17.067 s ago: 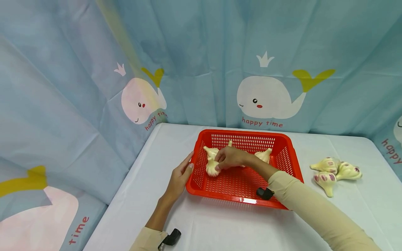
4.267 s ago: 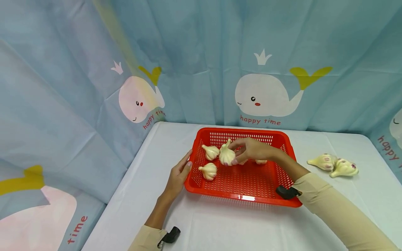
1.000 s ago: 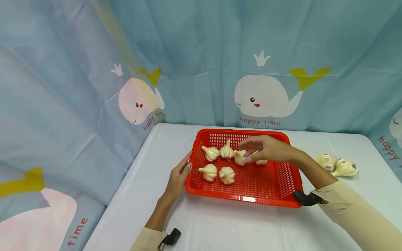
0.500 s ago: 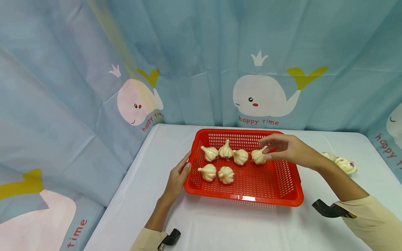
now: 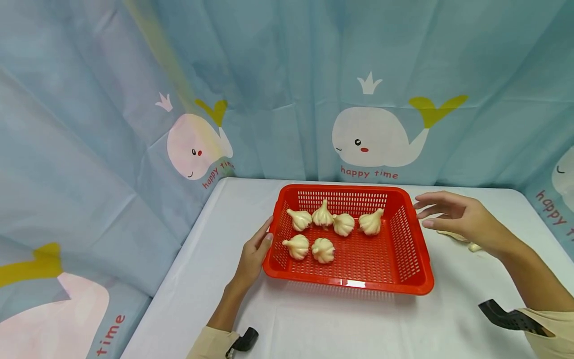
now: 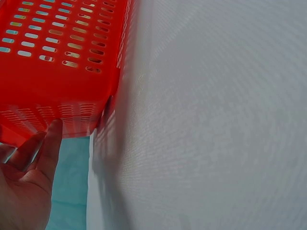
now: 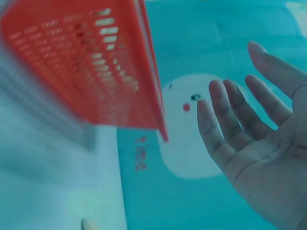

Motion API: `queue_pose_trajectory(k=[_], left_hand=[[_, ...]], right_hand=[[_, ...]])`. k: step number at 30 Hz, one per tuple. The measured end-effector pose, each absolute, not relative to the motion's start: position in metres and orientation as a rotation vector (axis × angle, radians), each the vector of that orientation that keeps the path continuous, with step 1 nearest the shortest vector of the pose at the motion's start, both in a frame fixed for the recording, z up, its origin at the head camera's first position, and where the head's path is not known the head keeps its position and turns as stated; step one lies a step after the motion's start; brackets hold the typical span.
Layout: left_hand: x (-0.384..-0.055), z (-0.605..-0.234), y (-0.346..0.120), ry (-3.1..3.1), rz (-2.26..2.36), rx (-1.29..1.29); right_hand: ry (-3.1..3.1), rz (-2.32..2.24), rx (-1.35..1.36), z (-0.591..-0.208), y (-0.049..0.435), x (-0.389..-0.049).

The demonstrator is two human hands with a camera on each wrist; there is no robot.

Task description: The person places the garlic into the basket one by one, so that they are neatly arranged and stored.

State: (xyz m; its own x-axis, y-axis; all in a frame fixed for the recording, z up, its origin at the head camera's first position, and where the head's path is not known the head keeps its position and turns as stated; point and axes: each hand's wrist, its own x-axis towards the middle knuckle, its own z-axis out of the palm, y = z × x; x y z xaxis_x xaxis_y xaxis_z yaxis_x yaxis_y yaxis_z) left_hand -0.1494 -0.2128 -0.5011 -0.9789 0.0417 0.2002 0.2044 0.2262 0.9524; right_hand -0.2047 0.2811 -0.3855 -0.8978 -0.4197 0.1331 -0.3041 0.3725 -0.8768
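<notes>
Several pale garlic bulbs lie in the red slotted basket point(image 5: 367, 285). Four of them form a back row ending at the right-hand bulb point(image 5: 370, 222); in front on the left are one bulb point(image 5: 297, 247) and another bulb point(image 5: 323, 251). My left hand point(image 5: 250, 259) touches the basket's left side with straight fingers; the left wrist view shows its fingertips point(image 6: 55, 128) against the side wall. My right hand point(image 5: 466, 219) hovers just beyond the basket's right rim, holding nothing, fingers apart in the right wrist view. Behind it, partly hidden garlic bulbs point(image 5: 474, 247) lie on the table.
A white cloth covers the table point(image 5: 323, 324). Blue curtains point(image 5: 278, 129) printed with whales hang close behind it and along the left side. Each sleeve carries a small black camera, such as the left one point(image 5: 245, 339).
A garlic bulb held earlier by my right hand now lies front left in the basket. That hand has swung right, from over the basket to past its right rim. My left hand stays put.
</notes>
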Motion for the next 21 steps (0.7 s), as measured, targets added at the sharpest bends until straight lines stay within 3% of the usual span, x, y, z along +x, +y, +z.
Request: queue_pose_trajectory(k=[21], left_hand=[[-0.15,-0.501,-0.212,-2.348,-1.869,-0.227]], right_hand=[[2.766,-1.525,-0.27,-0.443,0.385,-0.196]])
